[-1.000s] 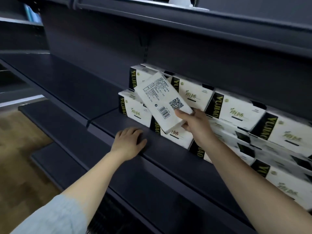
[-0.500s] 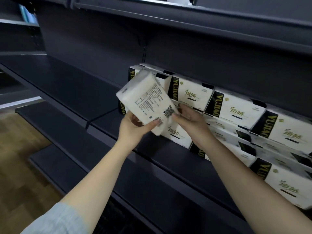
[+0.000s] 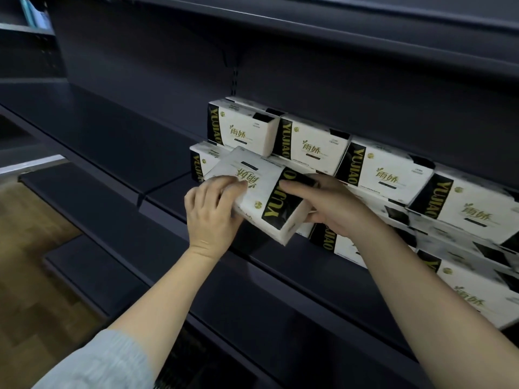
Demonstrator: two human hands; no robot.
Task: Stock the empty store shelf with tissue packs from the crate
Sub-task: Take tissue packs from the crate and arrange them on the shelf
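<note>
Showing at the far left, a strip of wooden floor [image 3: 31,248] lay below the dark, stepped edges of the lower shelves [image 3: 92,265]. A grey sleeve [image 3: 95,363] covered the left forearm at the bottom edge. The left hand [image 3: 210,211] reached up over the front lip of the shelf [image 3: 112,141], its fingers curled round the left end of a tissue pack [image 3: 264,192]. That pack was held between both hands, just in front of the stocked packs and above the shelf board, tilted, with its printed face turned up and its lettering upside down to the camera. The black band with gold letters lay toward its right end. The right hand [image 3: 331,209] gripped that end, with the forefinger stretched across the black band and the thumb under the pack. Behind and to the right, the stacked packs [image 3: 384,175] stood in two layers against the back panel [image 3: 309,88] of the shelf, running away to the right edge of the view; the leftmost top one [image 3: 241,127] sat slightly back from the one beneath it. More packs [image 3: 477,299] lined a lower row at the far right, partly blurred. An upper shelf [image 3: 365,29] crossed the top of the view.
</note>
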